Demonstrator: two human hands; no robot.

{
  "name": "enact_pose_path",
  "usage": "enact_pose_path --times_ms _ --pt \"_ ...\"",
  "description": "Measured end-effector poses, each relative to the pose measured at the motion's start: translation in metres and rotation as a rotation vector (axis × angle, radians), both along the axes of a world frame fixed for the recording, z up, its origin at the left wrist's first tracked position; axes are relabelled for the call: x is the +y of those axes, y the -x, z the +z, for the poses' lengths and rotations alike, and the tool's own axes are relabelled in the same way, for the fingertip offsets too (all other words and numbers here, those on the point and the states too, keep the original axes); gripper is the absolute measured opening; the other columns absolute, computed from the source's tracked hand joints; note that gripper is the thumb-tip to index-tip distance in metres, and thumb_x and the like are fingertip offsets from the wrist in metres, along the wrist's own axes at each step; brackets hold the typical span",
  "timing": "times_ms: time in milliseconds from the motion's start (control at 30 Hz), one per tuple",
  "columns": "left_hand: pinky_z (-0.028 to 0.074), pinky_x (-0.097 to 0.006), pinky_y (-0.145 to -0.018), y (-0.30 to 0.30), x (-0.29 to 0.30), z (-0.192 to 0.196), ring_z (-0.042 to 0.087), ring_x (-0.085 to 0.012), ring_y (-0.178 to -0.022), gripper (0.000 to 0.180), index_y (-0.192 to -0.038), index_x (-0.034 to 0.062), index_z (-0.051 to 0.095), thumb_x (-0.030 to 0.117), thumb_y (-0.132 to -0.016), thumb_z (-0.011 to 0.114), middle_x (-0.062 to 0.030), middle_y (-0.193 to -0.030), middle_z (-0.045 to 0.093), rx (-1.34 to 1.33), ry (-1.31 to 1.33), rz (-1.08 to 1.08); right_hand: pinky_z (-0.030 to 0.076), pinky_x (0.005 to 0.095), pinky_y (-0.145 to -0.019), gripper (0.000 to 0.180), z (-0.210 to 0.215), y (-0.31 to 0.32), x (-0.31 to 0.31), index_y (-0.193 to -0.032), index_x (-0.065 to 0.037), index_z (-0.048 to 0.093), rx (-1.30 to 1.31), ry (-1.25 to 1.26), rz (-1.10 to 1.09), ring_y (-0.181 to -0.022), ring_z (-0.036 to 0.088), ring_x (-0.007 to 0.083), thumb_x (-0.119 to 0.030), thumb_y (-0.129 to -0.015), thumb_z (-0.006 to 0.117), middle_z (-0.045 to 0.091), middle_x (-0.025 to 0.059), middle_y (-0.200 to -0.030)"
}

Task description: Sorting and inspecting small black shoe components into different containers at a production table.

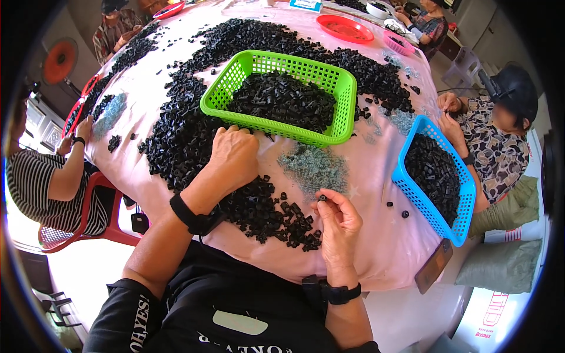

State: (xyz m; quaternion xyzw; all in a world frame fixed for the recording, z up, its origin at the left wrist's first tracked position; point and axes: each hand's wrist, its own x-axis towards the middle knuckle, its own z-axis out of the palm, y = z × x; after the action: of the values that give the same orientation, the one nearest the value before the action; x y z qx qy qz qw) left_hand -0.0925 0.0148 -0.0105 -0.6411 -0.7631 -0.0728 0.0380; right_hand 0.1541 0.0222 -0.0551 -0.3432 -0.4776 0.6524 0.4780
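My left hand is closed at the near left edge of the green basket, back of the hand up. Its fingertips are hidden, and what they hold I cannot make out. Between thumb and index finger my right hand pinches a small black plastic part. Just beyond it lies a heap of small bluish-grey springs. Loose black plastic parts spread over the pink cloth between my hands. More black pieces fill the green basket's bottom.
A blue basket of black parts stands at the right, with a phone at the table edge below it. Large heaps of black parts curve behind the green basket. A red tray lies farther back. Other people sit around the table.
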Motion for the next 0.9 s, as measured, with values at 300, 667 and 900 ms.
enact_pose_path --times_ms 300,667,900 --pt "0.041 -0.042 -0.086 -0.010 -0.003 0.005 0.060 -0.0319 -0.096 0.008 -0.075 0.0004 0.068 0.005 -0.069 0.064 -0.0153 -0.089 0.066 0.027 0.007 -0.020 0.055 0.0256 -0.083 0.021 -0.001 0.000 0.000 -0.115 0.002 0.066 -0.012 -0.014 0.004 -0.090 0.068 0.0133 0.004 -0.094 0.064 0.066 0.0050 -0.100" --pt "0.051 -0.043 -0.069 -0.060 -0.007 0.021 0.064 -0.0388 -0.078 0.007 -0.094 -0.0005 0.064 0.000 -0.087 0.062 -0.0174 -0.083 0.063 -0.681 -0.265 -0.465 0.054 0.0207 -0.075 0.025 0.003 0.002 -0.001 -0.119 0.003 0.063 -0.054 0.053 0.001 -0.088 0.067 0.0116 0.005 -0.094 0.064 0.066 0.0056 -0.101" --pt "0.051 -0.042 -0.072 -0.086 -0.007 0.020 0.061 -0.0355 -0.081 0.018 -0.100 -0.0001 0.066 -0.002 -0.082 0.063 -0.0137 -0.085 0.063 -0.638 -0.269 -0.584 0.055 0.0211 -0.075 0.031 0.001 0.004 -0.001 -0.121 0.003 0.060 0.035 0.029 -0.005 -0.088 0.068 0.0122 0.007 -0.092 0.066 0.066 0.0069 -0.102"
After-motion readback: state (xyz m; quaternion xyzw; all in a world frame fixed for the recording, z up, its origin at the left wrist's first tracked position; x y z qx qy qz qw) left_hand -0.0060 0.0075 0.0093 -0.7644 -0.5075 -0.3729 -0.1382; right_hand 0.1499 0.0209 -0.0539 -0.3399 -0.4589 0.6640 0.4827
